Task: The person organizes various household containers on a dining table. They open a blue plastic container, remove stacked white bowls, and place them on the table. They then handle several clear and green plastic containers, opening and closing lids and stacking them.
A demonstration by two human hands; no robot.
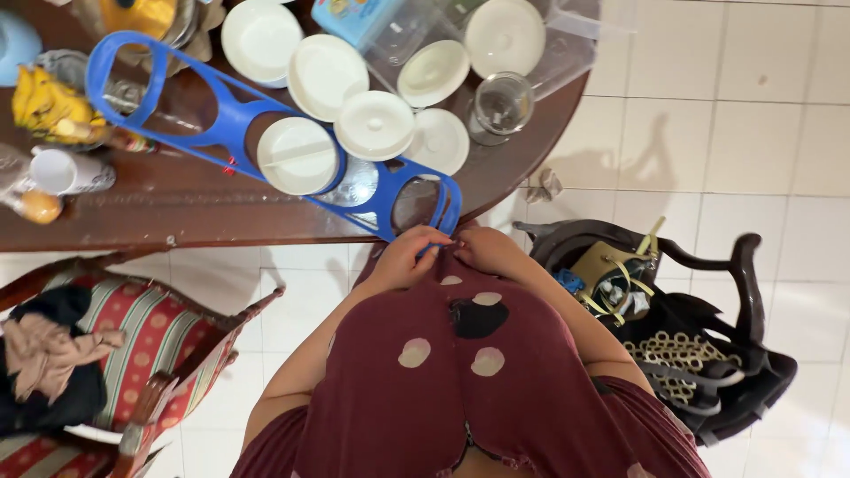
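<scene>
A long blue plastic rack (221, 119) with round openings lies across the dark wooden table (177, 208), one end hanging over the near edge. My left hand (405, 257) and my right hand (485, 250) meet at that near end, fingers pinched around its blue rim just above my maroon spotted garment. A white round lid (297, 155) sits in one opening of the rack. Several more white lids (374, 125) lie beside it on the table.
An upturned glass (501, 104) and clear plastic containers (416, 35) stand at the table's far side. A white cup (64, 171) and yellow packet (49, 106) lie left. A striped armchair (150, 345) with clothes stands below left; a dark chair (708, 354) holding bags stands right.
</scene>
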